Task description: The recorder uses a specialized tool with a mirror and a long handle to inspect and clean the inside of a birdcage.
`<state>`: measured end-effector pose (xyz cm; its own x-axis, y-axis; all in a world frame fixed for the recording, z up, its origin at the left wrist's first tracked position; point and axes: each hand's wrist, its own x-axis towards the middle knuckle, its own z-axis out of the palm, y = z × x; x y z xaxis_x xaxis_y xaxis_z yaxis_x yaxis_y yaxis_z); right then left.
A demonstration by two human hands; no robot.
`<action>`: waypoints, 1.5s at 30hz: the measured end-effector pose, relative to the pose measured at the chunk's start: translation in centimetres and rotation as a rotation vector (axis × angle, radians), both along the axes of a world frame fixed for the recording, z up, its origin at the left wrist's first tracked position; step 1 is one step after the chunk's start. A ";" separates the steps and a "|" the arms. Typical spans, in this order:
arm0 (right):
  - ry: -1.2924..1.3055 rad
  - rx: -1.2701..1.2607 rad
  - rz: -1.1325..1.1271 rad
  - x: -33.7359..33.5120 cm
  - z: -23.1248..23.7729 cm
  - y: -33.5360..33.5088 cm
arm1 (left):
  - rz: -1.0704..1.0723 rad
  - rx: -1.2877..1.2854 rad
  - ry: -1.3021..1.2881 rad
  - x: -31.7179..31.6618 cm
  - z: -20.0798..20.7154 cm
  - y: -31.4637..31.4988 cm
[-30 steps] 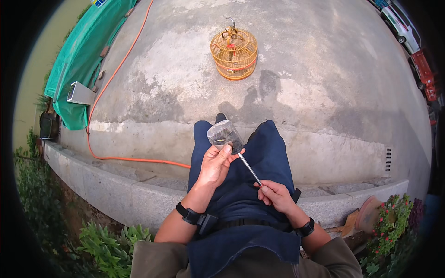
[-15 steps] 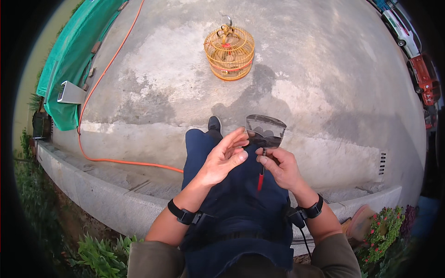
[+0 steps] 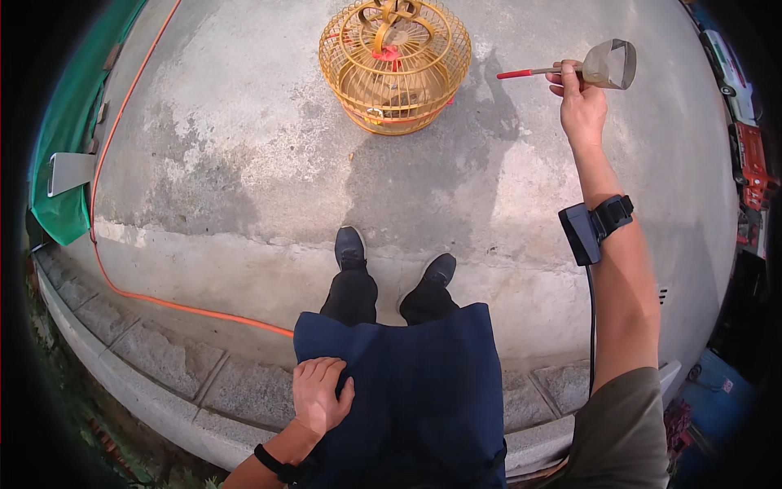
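Closest in, the left hand [image 3: 320, 394] lies flat on the dark blue apron [image 3: 407, 391] over the thigh, fingers loosely spread and holding nothing. Just beyond, two dark shoes [image 3: 350, 247] are planted on the concrete ground [image 3: 244, 163], past the stone kerb [image 3: 163, 383] and the orange hose [image 3: 195, 308].

Further out, the right arm is stretched forward, a black band [image 3: 599, 224] on the wrist. The right hand [image 3: 581, 102] has its fingers closed round the thin stick of a small metal scoop [image 3: 607, 65], the stick's red tip pointing left toward the round bamboo birdcage [image 3: 395, 61], which stands on the concrete just beside and apart from it.

That scoop looks light and stiff, a thin blade on a slim handle. I'd judge a pinch near the blade gives the best control, since the stick could twist. The cage looks light but fragile, best taken by the top hook.

Half a second ago both hands were together over the lap with the scoop between them. Now the left has dropped to the apron, the right has carried the scoop out, and the cage sits much closer in view.
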<state>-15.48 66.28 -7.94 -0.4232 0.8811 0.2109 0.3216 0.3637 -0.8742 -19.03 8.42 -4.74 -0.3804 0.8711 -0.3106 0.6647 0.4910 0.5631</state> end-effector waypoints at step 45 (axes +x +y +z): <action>-0.740 -0.373 0.456 17.2 1.9 -23.8 | 0.200 0.076 -0.038 -0.8 -2.0 1.2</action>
<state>1.68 42.47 -6.01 -0.6570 0.5544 -0.5108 0.7369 0.3294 -0.5903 -19.78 9.58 -6.71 -0.5372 0.8011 -0.2640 0.5359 0.5659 0.6266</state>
